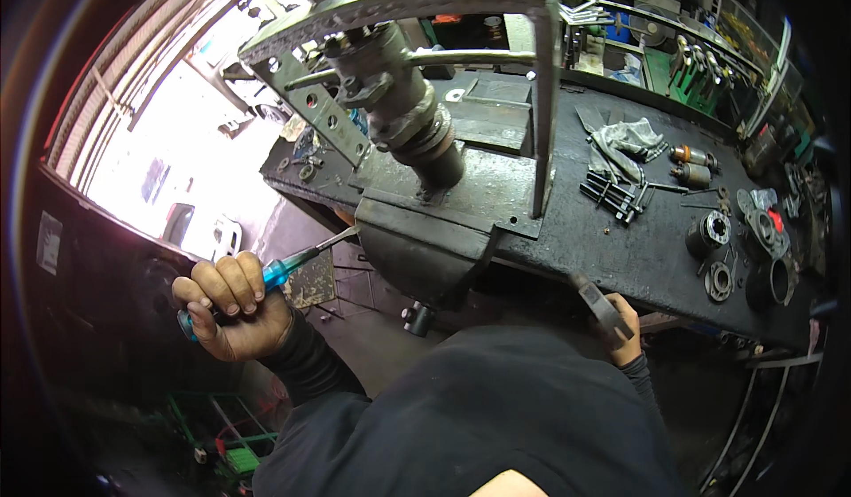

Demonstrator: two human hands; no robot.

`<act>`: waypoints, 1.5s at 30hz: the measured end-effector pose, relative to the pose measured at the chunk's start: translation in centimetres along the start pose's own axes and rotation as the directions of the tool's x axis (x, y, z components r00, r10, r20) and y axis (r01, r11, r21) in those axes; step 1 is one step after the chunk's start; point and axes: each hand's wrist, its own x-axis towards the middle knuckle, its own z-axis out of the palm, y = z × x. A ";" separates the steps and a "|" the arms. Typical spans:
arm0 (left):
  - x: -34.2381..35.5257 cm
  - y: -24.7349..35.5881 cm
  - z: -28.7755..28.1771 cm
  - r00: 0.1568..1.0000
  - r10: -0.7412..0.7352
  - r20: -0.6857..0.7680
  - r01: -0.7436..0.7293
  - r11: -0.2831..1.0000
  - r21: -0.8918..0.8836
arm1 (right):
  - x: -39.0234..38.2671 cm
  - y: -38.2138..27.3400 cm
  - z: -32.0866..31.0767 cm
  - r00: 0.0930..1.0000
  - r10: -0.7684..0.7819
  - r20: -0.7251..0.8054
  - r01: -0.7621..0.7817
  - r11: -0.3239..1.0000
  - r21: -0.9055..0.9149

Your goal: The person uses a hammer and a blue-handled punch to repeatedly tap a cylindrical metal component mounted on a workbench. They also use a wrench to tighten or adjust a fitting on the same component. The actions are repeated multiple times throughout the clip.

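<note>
My left hand is closed round the translucent blue handle of a screwdriver. Its metal blade points up and right, the tip close to the left edge of a dark bench vise; whether they touch I cannot tell. My right hand grips what looks like a hammer, its dark blocky head slightly blurred, in front of the bench edge; the handle is mostly hidden. Above the vise, a grey metal frame surrounds a worn, greasy cylindrical part standing on its base plate.
On the dark workbench to the right lie a grey rag, black bolts or rods, small cylindrical parts and several metal rings and housings. A green wire rack stands low left. Bright daylight enters at upper left.
</note>
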 end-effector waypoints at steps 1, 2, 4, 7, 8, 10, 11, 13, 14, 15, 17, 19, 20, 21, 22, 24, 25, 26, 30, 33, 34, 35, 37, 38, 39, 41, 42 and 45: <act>-0.5 0.1 -0.6 1.000 0.004 -0.020 -0.003 1.000 0.019 | 0.7 -0.7 0.4 1.000 -0.007 0.014 0.007 1.000 -0.003; -0.9 0.2 -1.1 0.999 0.005 -0.053 -0.003 1.000 0.030 | 1.3 -1.3 0.6 1.000 -0.013 0.028 0.013 1.000 -0.006; -1.6 0.5 -2.0 0.993 0.007 -0.116 -0.002 0.999 0.046 | 2.4 -2.8 0.9 0.998 -0.044 0.049 0.047 0.997 -0.061; -2.3 1.0 -3.6 0.978 -0.002 -0.207 0.025 0.994 0.109 | 3.8 -4.8 1.0 0.989 -0.094 0.113 0.114 0.977 -0.180; -2.6 1.1 -4.1 0.975 -0.004 -0.223 0.029 0.994 0.109 | 4.1 -4.8 1.0 0.987 -0.133 0.094 0.149 0.970 -0.194; -3.1 1.2 -4.9 0.968 -0.006 -0.252 0.034 0.994 0.107 | 5.0 -3.8 1.3 0.975 -0.213 0.057 0.220 0.950 -0.221; -3.0 1.2 -5.2 0.966 -0.004 -0.258 0.034 0.993 0.112 | 4.6 -1.1 1.4 0.978 -0.208 -0.018 0.200 0.960 -0.194; -3.1 1.1 -5.9 0.961 -0.009 -0.277 0.043 0.992 0.118 | 4.4 0.8 1.5 0.992 0.035 -0.118 -0.026 0.996 0.079; -3.2 1.1 -6.3 0.956 -0.004 -0.293 0.043 0.991 0.126 | 4.4 -0.3 1.5 0.959 0.271 -0.082 -0.233 0.919 0.319; -3.2 1.0 -6.6 0.951 0.001 -0.309 0.042 0.990 0.134 | 4.7 -2.2 1.6 0.959 0.271 -0.079 -0.214 0.881 0.421; -3.2 0.7 -6.9 0.942 0.005 -0.335 0.047 0.988 0.144 | 5.9 -2.9 1.2 0.980 0.138 -0.144 -0.043 0.851 0.524; -3.0 0.5 -7.0 0.949 -0.014 -0.315 0.063 0.987 0.147 | 7.3 -3.3 0.4 0.976 -0.046 -0.211 0.155 0.829 0.537; -2.9 0.4 -7.1 0.952 -0.024 -0.305 0.072 0.987 0.147 | 8.1 -3.5 0.2 0.966 -0.091 -0.242 0.215 0.804 0.555; -2.8 0.1 -6.9 0.950 -0.023 -0.312 0.073 0.986 0.149 | 8.7 -3.5 -0.3 0.970 -0.075 -0.231 0.198 0.796 0.572; -2.8 -0.3 -6.8 0.951 -0.027 -0.307 0.072 0.988 0.136 | 9.3 -3.5 -0.8 0.974 -0.059 -0.219 0.180 0.788 0.589; -2.5 -0.8 -6.1 0.955 -0.029 -0.294 0.067 0.991 0.119 | 9.9 -3.0 -1.0 0.960 -0.008 -0.281 0.183 0.775 0.605; -2.4 -0.9 -5.7 0.958 -0.038 -0.286 0.067 0.993 0.093 | 9.6 -2.7 -1.1 0.954 0.010 -0.298 0.181 0.776 0.604; -2.0 -0.9 -5.3 0.960 -0.033 -0.279 0.061 0.994 0.094 | 9.6 -2.7 -1.2 0.951 0.029 -0.308 0.173 0.777 0.606; -1.7 -1.2 -4.2 0.959 -0.023 -0.282 0.058 0.992 0.114 | 8.6 -5.2 -2.4 0.955 -0.118 -0.273 0.267 0.748 0.608; -1.6 -1.4 -3.5 0.954 -0.010 -0.299 0.052 0.990 0.132 | 9.1 -5.7 -3.8 0.935 -0.197 -0.296 0.345 0.707 0.618; -1.6 -1.6 -3.1 0.951 0.010 -0.308 0.035 0.990 0.139 | 9.6 -5.9 -4.1 0.930 -0.224 -0.291 0.361 0.700 0.616; -1.5 -1.9 -2.5 0.949 0.030 -0.315 0.016 0.989 0.144 | 10.1 -5.1 -4.3 0.934 -0.215 -0.287 0.350 0.717 0.603; -1.4 -2.0 -2.5 0.977 0.031 -0.209 -0.006 0.993 0.122 | 11.1 -3.3 -4.1 0.941 -0.180 -0.286 0.311 0.791 0.526; -1.1 -2.4 -1.9 0.973 0.067 -0.222 -0.032 0.987 0.158 | 11.7 -2.6 -3.6 0.924 -0.142 -0.355 0.330 0.767 0.550; -1.0 -2.9 -0.7 0.965 0.104 -0.239 -0.056 0.979 0.198 | 12.3 -2.4 -3.5 0.926 -0.133 -0.354 0.323 0.763 0.559; -1.0 -3.6 1.3 0.947 0.176 -0.268 -0.096 0.953 0.288 | 13.3 -2.3 -3.3 0.931 -0.108 -0.350 0.299 0.777 0.554; -0.7 -3.5 1.9 0.974 0.151 -0.169 -0.104 0.960 0.260 | 13.8 -2.4 -3.1 0.933 -0.093 -0.347 0.280 0.794 0.540; 0.1 -3.9 2.9 0.990 0.134 0.037 -0.138 0.977 0.161 | 14.8 -2.3 -2.7 0.937 -0.043 -0.347 0.235 0.812 0.534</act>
